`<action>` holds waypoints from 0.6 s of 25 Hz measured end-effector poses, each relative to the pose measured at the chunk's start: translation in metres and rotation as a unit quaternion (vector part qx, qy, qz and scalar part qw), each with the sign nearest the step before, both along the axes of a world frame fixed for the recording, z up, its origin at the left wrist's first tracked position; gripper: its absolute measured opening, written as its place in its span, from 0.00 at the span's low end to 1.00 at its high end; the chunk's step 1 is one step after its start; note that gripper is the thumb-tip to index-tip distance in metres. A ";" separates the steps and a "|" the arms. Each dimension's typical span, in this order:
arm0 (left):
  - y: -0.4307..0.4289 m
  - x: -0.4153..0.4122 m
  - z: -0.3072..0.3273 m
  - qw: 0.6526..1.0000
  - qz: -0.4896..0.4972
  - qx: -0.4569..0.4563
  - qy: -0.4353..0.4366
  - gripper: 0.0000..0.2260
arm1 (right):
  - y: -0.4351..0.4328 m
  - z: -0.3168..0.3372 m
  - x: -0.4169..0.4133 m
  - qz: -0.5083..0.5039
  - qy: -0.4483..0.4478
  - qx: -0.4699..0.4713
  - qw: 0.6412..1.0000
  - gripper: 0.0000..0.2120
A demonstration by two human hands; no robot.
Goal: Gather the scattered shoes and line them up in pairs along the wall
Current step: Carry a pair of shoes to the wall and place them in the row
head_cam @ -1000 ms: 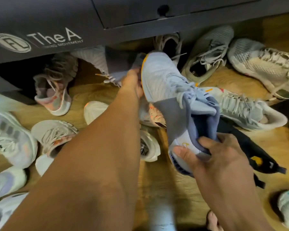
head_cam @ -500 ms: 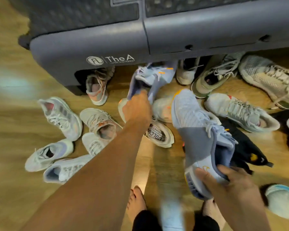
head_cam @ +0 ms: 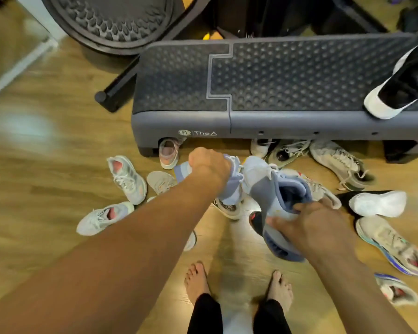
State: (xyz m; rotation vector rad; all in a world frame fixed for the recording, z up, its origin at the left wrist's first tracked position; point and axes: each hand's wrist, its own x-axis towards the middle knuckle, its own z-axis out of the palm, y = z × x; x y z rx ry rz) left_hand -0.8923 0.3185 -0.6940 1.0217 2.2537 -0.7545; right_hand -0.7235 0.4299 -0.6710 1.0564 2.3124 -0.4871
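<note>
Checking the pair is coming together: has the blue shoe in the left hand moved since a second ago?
Yes. The left hand has pulled the blue shoe away from the step platform, toward the matching shoe in the right hand.

The floor (head_cam: 58, 169) is wood plank with a soft sheen, and light glares off it. The step platform (head_cam: 287, 73) has a matt grey plastic body and a dimpled, rubbery-looking top. The pale blue shoe (head_cam: 263, 182) in the right hand (head_cam: 311, 222) is mesh cloth with a smoother grey band. The second blue shoe (head_cam: 229, 191), in the left hand (head_cam: 209, 165), looks alike. The black shoe (head_cam: 415, 78) is glossy, its sole matt white.
</note>
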 end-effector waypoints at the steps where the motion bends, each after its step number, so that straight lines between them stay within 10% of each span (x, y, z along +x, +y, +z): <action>1: -0.001 -0.003 0.033 1.000 -0.013 0.010 -0.009 0.14 | -0.001 0.027 -0.007 0.019 0.006 0.025 1.000 0.24; 15: 0.012 0.017 0.479 0.970 0.120 0.188 -0.092 0.20 | 0.004 0.439 -0.065 0.193 0.227 0.124 0.947 0.25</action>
